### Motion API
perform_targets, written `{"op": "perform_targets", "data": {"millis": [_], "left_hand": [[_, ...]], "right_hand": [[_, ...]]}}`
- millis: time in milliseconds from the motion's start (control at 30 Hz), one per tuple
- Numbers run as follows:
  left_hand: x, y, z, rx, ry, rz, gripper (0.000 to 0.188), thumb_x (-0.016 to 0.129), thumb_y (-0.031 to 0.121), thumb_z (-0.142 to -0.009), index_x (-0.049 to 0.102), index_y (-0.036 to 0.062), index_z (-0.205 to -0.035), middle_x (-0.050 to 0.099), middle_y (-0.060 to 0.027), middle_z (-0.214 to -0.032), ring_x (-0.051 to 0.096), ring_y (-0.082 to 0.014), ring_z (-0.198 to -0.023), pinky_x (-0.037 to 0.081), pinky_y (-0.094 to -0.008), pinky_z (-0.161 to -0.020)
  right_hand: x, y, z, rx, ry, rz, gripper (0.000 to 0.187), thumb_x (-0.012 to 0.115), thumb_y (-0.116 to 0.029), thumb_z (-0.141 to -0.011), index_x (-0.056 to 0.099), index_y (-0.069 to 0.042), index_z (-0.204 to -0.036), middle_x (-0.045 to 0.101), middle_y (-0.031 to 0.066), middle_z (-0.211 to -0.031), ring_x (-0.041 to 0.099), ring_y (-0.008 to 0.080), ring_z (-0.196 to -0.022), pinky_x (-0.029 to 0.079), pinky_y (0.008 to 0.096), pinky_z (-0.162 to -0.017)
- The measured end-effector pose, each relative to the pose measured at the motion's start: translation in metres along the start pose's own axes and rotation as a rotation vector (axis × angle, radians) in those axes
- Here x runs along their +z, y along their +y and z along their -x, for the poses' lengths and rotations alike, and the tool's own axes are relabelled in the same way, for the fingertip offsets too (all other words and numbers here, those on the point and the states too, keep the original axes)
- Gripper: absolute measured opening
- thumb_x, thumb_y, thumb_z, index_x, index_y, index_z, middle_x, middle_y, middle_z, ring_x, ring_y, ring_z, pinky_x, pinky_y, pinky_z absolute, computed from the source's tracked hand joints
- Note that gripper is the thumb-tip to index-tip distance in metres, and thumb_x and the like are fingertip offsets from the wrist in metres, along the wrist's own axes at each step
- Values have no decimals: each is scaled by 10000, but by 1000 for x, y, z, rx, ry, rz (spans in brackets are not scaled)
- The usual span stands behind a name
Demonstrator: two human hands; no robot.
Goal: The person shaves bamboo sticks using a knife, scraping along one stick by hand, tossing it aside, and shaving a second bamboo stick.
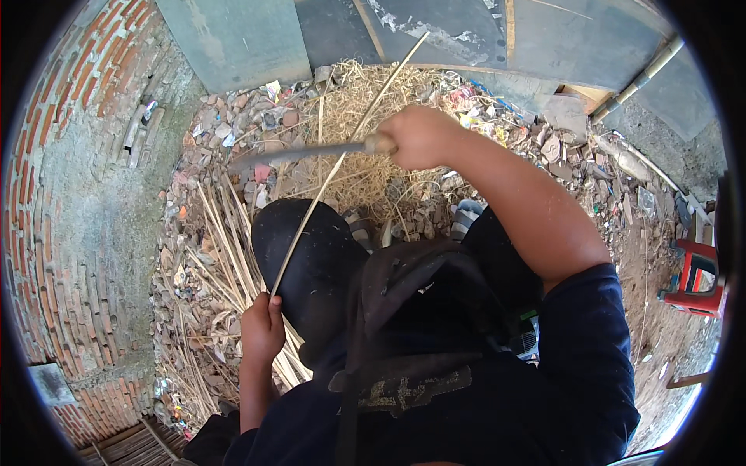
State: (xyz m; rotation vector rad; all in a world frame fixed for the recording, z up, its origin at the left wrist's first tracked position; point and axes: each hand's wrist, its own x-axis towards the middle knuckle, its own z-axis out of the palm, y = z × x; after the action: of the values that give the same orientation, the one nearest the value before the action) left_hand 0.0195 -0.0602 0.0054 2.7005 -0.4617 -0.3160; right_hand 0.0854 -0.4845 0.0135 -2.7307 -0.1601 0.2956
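A long thin strip of bamboo (311,211) slants across my view, from beside my left thigh up toward the far panels. Its near end is in my left hand (263,330), with the fingers closed round it. My right hand (420,137) grips the pale handle of a long-bladed knife (311,153). The blade points left and crosses the strip, and its tip is smeared by motion. Whether the edge bites into the strip, I cannot tell. More split bamboo strips (233,241) lie in a bundle on the ground beside my left leg.
Curly shavings (361,93) heap up in front of my feet, over rubble (556,147) and litter. A brick wall (85,210) rises at the left; grey panels (334,35) close off the far side. To the right stands a red plastic stool (691,279). A bamboo pole (641,78) leans at the far right.
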Motion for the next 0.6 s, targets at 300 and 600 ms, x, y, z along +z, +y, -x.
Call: {"op": "perform_targets", "data": {"millis": [300,600], "left_hand": [[5,-4,-3,24,43,83,432,462,325,-1062,466,6,-772,504,-217,-577,516,-445,-537,368,-480,-503],[-4,-3,-1,-28,-54,153,488,447,396,-1067,493,0,-786,478,-150,-560,469,-260,-504,381,-407,-517]], "right_hand": [[-9,73,-7,253,278,-192,218,663,-191,-752,677,-31,-898,686,174,-815,687,337,-821,541,489,-799],[-19,20,4,168,106,-142,184,648,-156,-754,680,-49,-900,685,187,-872,686,343,-870,549,477,-813]]}}
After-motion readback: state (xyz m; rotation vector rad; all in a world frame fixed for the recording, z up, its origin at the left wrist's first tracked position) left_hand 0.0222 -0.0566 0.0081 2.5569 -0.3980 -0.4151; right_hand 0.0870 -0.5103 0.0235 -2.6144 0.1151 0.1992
